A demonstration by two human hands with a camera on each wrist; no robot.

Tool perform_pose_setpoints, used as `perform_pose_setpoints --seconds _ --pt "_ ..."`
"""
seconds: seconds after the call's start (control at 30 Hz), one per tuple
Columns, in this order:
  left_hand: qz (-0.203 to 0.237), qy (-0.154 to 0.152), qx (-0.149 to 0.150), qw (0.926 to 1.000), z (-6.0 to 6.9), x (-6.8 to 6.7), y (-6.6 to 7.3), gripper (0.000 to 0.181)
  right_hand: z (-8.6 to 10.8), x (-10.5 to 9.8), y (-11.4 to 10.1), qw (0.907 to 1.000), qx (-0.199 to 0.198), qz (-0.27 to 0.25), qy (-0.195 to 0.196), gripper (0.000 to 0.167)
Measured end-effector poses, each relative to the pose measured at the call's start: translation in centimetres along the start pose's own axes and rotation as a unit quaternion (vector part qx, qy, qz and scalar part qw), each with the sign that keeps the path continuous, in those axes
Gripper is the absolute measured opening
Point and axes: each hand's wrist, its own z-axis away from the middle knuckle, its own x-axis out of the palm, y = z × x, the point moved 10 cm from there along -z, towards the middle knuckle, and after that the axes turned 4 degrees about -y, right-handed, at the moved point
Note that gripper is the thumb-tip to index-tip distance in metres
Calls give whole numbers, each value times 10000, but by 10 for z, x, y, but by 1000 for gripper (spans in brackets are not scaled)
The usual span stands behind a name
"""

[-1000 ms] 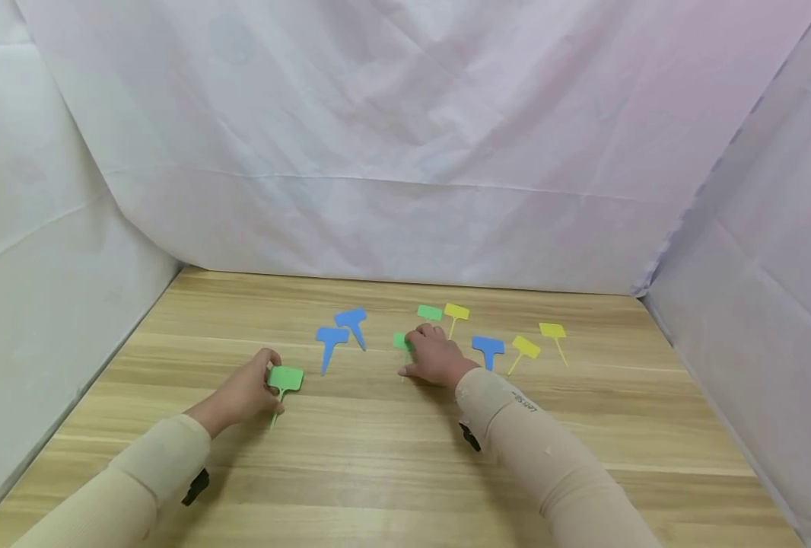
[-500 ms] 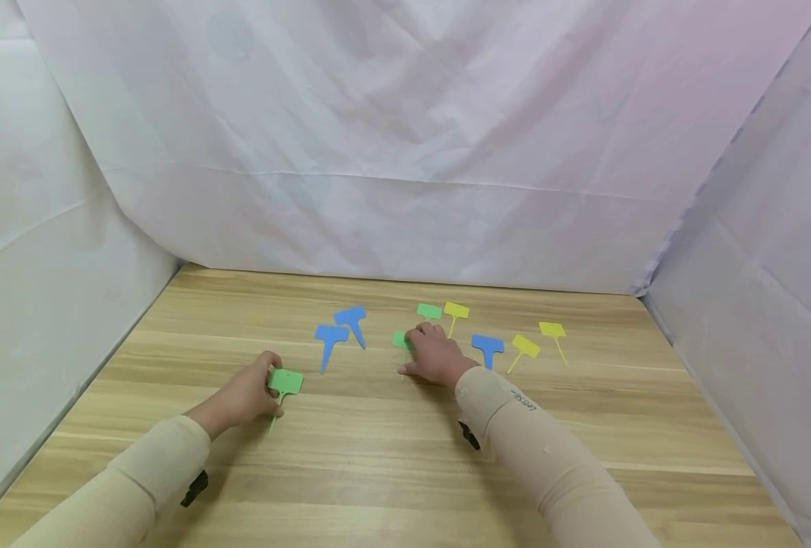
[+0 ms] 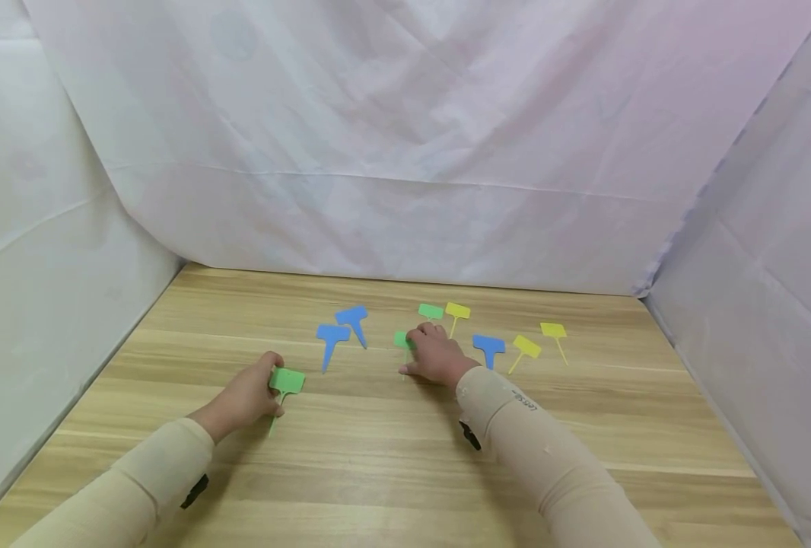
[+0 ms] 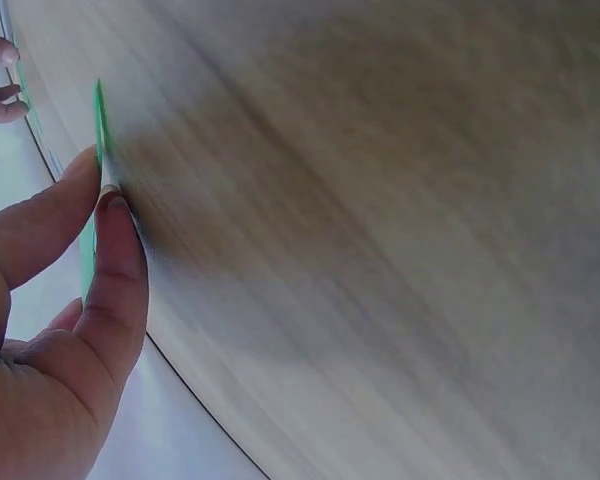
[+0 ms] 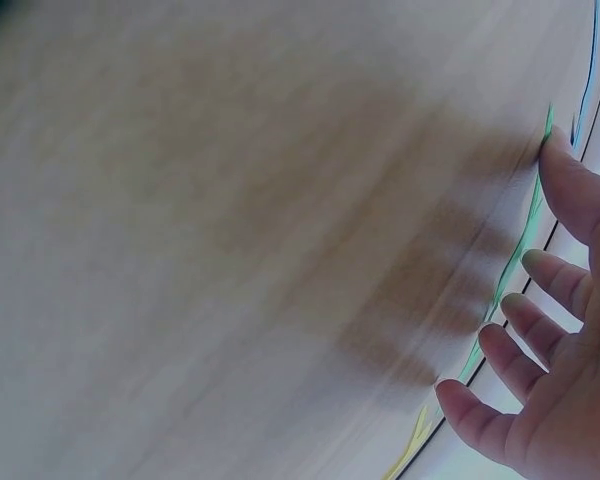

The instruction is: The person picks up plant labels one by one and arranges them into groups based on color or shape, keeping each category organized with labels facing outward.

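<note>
My left hand (image 3: 244, 394) pinches a green T-shaped tag (image 3: 287, 380) at its stem, left of the other tags; in the left wrist view thumb and finger meet on the thin green tag (image 4: 100, 120). My right hand (image 3: 438, 356) is over a second green tag (image 3: 402, 340), partly covering it. In the right wrist view the fingers of that hand (image 5: 565, 350) are spread and slightly bent, and the thumb tip is at the pointed end of the green tag (image 5: 530, 220); whether it touches is unclear.
Two blue tags (image 3: 333, 333) (image 3: 352, 316) lie between the hands. Behind the right hand are a green tag (image 3: 430, 311) and a yellow tag (image 3: 457, 310). To its right lie a blue tag (image 3: 489, 344) and two yellow tags (image 3: 526, 346) (image 3: 553, 330). White cloth (image 3: 405, 228) borders the wooden table (image 3: 351, 472).
The green tag in my left hand sits very slightly lower than a second ago, its stem tip reaching nearer the front. My right hand has stayed in place.
</note>
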Motion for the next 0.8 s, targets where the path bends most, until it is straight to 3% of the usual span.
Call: perform_pose_setpoints --seconds 0.37,0.8 --pt "-92 84 137 9998 1 -2 -1 65 2 -1 -2 10000 -21 -3 4 63" --pt "-158 60 45 9998 1 -4 -6 66 2 -1 -2 10000 -12 -11 42 61"
